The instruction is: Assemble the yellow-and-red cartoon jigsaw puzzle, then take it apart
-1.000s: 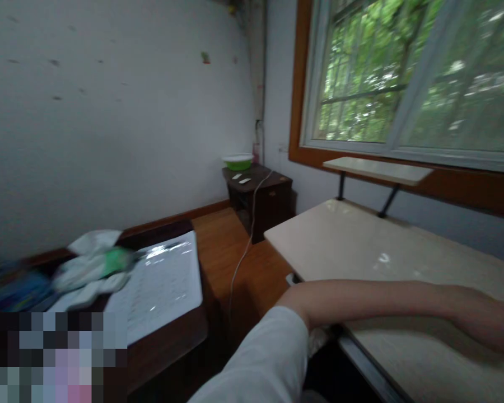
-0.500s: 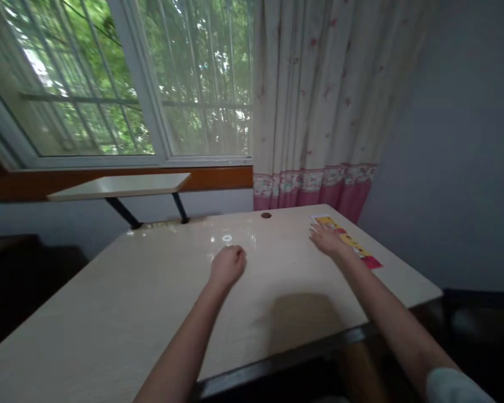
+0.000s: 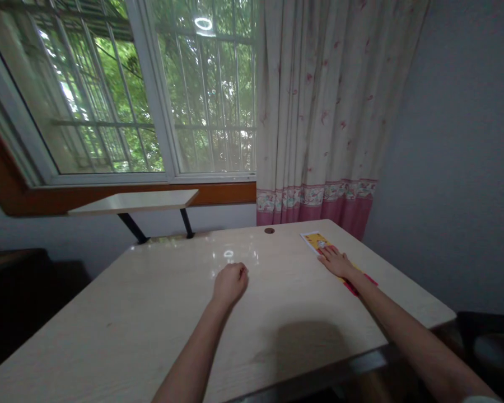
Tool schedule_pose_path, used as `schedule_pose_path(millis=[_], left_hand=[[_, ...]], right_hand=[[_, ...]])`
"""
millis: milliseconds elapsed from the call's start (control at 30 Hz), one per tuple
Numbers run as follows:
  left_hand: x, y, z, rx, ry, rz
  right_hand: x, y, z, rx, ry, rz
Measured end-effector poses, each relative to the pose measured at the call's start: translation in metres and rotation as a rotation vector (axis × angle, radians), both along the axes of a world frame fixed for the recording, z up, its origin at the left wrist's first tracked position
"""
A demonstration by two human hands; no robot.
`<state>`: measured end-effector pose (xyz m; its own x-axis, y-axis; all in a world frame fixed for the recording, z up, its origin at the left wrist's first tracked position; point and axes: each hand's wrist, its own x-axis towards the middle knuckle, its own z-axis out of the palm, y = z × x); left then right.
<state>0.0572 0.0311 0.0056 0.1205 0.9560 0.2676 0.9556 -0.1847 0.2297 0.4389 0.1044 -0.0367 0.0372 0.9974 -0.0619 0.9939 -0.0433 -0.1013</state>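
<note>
My right hand (image 3: 335,261) lies flat with its fingers stretched out on a yellow and red printed sheet (image 3: 317,240) near the right side of the table. The sheet has a white edge and small pictures. Another yellow and red part (image 3: 351,287) shows beneath my wrist; whether it belongs to the same sheet I cannot tell. My left hand (image 3: 231,284) rests on the bare tabletop (image 3: 143,313) near the middle, curled into a fist. Nothing sticks out of it, and its palm is hidden.
A small raised shelf (image 3: 143,201) on dark legs stands at the back left. A round cable hole (image 3: 269,230) sits near the table's back edge. Behind hang a curtain (image 3: 315,112) and a barred window (image 3: 210,101). A dark chair (image 3: 487,330) is at the right.
My right hand and the yellow and red sheet have shifted nearer to me, and the sheet's angle has turned a little. The view has tilted up slightly. My left hand stays a fist.
</note>
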Motion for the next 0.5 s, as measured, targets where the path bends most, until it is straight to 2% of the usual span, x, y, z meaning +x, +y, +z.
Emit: schedule_pose_path(millis=[200, 333, 500], left_hand=[[0.002, 0.0, -0.002, 0.014, -0.006, 0.008], [0.004, 0.0, -0.002, 0.008, -0.003, -0.006], [0.005, 0.0, -0.004, 0.024, 0.016, -0.01]], right_hand=[[-0.059, -0.013, 0.007, -0.023, 0.068, 0.258], [-0.107, -0.026, 0.014, -0.043, 0.109, 0.482], [-0.166, -0.045, 0.022, -0.02, 0.15, 0.69]])
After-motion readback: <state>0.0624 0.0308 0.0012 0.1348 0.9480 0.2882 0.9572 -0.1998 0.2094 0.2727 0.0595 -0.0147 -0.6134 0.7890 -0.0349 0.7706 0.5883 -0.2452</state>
